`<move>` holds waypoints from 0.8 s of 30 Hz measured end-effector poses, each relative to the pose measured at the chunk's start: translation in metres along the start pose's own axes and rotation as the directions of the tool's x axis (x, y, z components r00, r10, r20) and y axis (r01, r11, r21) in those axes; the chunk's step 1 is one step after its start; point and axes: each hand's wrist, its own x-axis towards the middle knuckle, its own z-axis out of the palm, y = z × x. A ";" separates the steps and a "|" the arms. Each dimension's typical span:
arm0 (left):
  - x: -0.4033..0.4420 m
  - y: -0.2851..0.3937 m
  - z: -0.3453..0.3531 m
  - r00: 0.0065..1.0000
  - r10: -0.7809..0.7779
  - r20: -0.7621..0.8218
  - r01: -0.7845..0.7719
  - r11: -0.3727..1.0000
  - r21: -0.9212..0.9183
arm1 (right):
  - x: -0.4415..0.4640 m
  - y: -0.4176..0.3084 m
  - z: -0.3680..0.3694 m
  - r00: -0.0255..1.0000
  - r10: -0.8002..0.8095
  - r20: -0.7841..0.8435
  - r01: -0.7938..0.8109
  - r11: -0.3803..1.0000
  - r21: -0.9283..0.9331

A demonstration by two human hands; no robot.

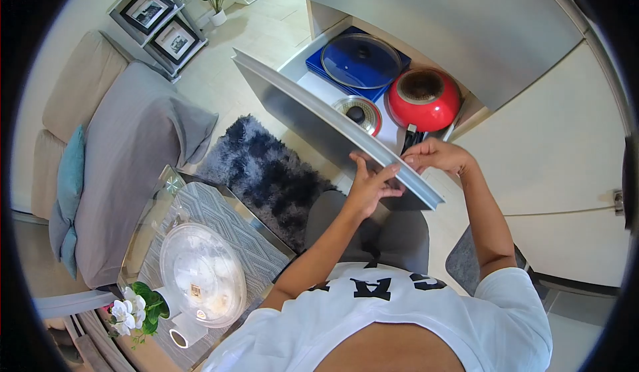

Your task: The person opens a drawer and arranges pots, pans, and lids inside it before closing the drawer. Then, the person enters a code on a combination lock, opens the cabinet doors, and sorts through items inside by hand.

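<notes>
A drawer [299,84] is pulled out, its tall grey front [293,115] facing me. My left hand [369,187] rests against that front near its right end, fingers spread, one reaching the top edge. Inside, a red pan [432,109] lies upside down, its dark handle [411,137] pointing toward me. My right hand [436,155] is closed with curled fingers around the handle's near end, just behind the drawer front; its fingertips are partly hidden. Beside the pan lies a small glass lid with a black knob [356,115]. A larger glass lid [361,61] rests on a blue box [316,62].
On a glass table [150,205] at lower left stand a round translucent cover [203,275], a white mug [190,332] and white flowers [126,312]. A grey sofa [133,165], a shaggy rug [256,172] and a picture shelf [150,39] lie beyond. Cabinet doors [546,152] border the right.
</notes>
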 end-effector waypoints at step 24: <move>0.150 -0.018 0.087 0.988 0.093 -0.123 -0.087 0.995 0.052 | -0.103 0.026 0.008 0.289 -0.304 -0.908 0.480 0.867 -0.137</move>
